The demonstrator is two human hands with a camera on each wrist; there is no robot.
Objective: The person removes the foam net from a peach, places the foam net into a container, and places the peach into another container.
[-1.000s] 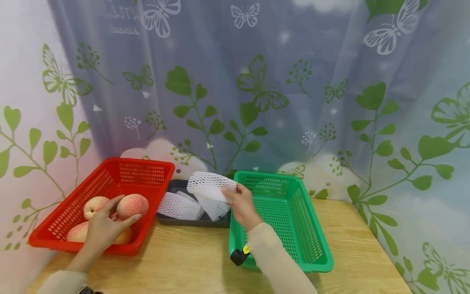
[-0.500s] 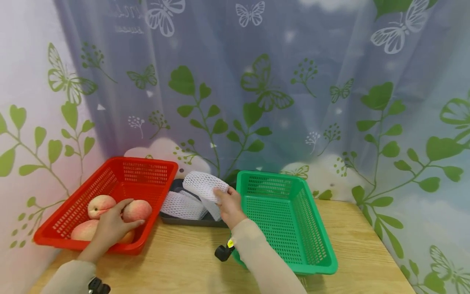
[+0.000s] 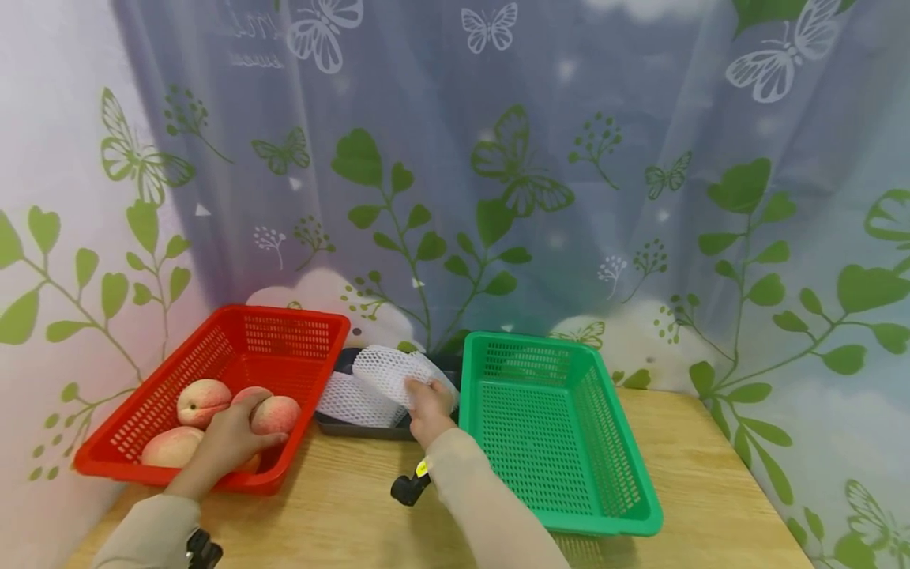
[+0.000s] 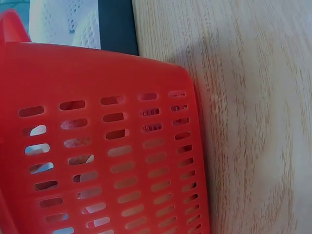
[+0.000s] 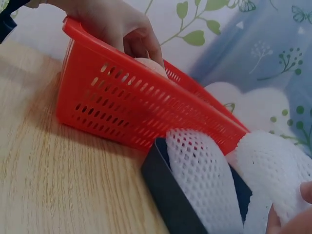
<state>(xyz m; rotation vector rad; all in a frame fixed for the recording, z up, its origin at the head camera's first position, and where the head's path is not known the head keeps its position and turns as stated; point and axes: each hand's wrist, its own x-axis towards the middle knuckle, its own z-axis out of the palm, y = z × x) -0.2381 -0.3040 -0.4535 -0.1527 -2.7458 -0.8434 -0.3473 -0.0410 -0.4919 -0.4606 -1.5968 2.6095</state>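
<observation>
My left hand (image 3: 229,439) reaches into the red basket (image 3: 284,322) at the left, its thumb and fingers round a pink peach (image 3: 277,416) near the basket's right wall. More peaches, one whole peach (image 3: 204,402) and a larger one (image 3: 171,447) among them, lie beside and beneath that hand. In the middle, my right hand (image 3: 430,412) pinches a white foam fruit net (image 3: 382,371) above the dark grey tray (image 3: 366,432). Another foam net (image 5: 201,178) lies in this tray, plain in the right wrist view. The left wrist view shows only the basket's perforated wall, with the hand hidden.
A green basket (image 3: 643,482) stands right of the tray, close to my right forearm. Both baskets and the tray rest on a wooden table (image 3: 341,506). Behind them hangs a printed curtain (image 3: 441,158) with leaves and butterflies.
My left hand has lowered the peach among the others in the red basket. My right hand has moved left and down with the foam net, from beside the green basket to over the tray.
</observation>
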